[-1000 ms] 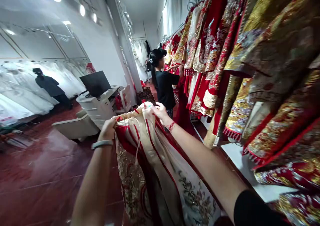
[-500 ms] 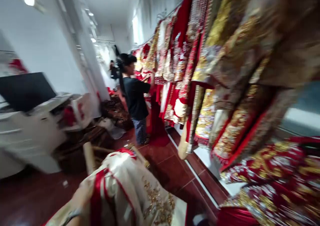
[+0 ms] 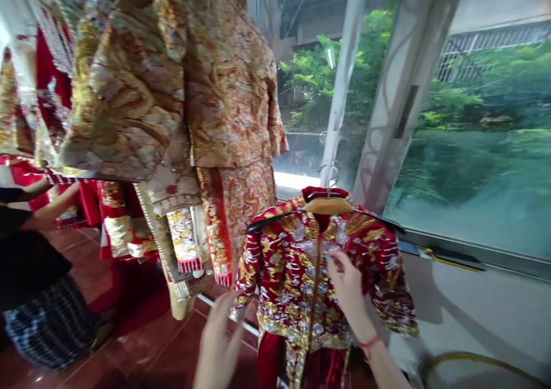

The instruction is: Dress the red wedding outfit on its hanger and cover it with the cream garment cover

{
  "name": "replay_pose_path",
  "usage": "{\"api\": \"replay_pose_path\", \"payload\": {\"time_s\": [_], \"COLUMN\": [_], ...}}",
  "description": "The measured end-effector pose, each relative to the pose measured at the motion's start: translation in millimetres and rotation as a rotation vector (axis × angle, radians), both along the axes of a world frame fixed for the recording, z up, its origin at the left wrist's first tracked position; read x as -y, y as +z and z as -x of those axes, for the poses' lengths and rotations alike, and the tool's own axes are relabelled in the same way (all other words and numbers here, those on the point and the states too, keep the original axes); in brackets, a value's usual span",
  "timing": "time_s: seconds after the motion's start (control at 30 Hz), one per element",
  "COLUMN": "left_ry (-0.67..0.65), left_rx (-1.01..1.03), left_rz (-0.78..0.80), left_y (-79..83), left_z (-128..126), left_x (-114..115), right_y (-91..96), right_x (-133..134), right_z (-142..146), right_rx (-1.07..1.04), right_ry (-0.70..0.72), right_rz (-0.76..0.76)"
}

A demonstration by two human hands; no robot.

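A red jacket (image 3: 301,280) with gold and silver embroidery hangs on a wooden hanger (image 3: 328,205) low in front of the window. My right hand (image 3: 346,288) reaches up against its front beside the centre opening, fingers curled on the cloth. My left hand (image 3: 217,343) is lower and to the left, blurred by motion, fingers spread, close to the jacket's left sleeve and holding nothing that I can see.
A rail of heavy gold and red embroidered garments (image 3: 172,90) hangs at the upper left. A person in a black top and checked skirt (image 3: 30,274) stands at the far left edge. A large window (image 3: 451,119) with a low sill fills the right. The floor is dark red tile (image 3: 142,343).
My view has swung right from the aisle to the window. The cream and red skirt that both hands held is out of sight, and my hands are now at the hanging red jacket.
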State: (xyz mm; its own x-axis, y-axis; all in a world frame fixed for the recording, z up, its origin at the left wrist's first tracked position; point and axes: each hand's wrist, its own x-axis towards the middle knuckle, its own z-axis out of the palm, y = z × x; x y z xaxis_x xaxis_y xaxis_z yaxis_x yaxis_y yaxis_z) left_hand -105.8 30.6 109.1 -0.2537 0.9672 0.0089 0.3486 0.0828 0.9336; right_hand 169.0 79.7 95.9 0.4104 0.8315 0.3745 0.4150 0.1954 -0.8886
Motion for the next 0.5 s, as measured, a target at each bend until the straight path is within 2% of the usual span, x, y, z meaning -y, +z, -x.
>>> {"api": "replay_pose_path", "payload": {"time_s": [0.07, 0.1, 0.13, 0.2, 0.27, 0.33, 0.4, 0.5], "left_ry": [-0.184, -0.23, -0.243, -0.208, -0.182, -0.167, -0.152, -0.086], "left_rx": [-0.081, -0.124, -0.159, -0.178, -0.162, -0.144, -0.169, -0.307], "left_rz": [-0.331, -0.451, -0.526, -0.56, -0.548, -0.527, -0.511, -0.463], "left_y": [14.2, 21.0, 27.2, 36.4, 41.1, 42.9, 43.0, 36.0], "left_z": [-71, -102, -129, -165, -180, -179, -176, -178], "left_x": [-20, -33, -48, -73, -87, -88, -80, -64], "right_y": [23.4, 32.4, 39.4, 47.8, 48.2, 38.1, 15.7, -35.8], "right_x": [-22, -31, -39, -50, -56, -54, -38, 12], "right_z": [14, 18, 20, 15, 4, -9, -18, -24], "right_rx": [0.029, 0.041, 0.045, 0.037, 0.007, -0.026, -0.056, -0.083], "right_ry": [0.05, 0.039, 0.039, 0.06, 0.154, 0.27, 0.368, 0.446], "right_rz": [-0.018, -0.034, -0.045, -0.062, -0.054, -0.02, 0.048, 0.192]}}
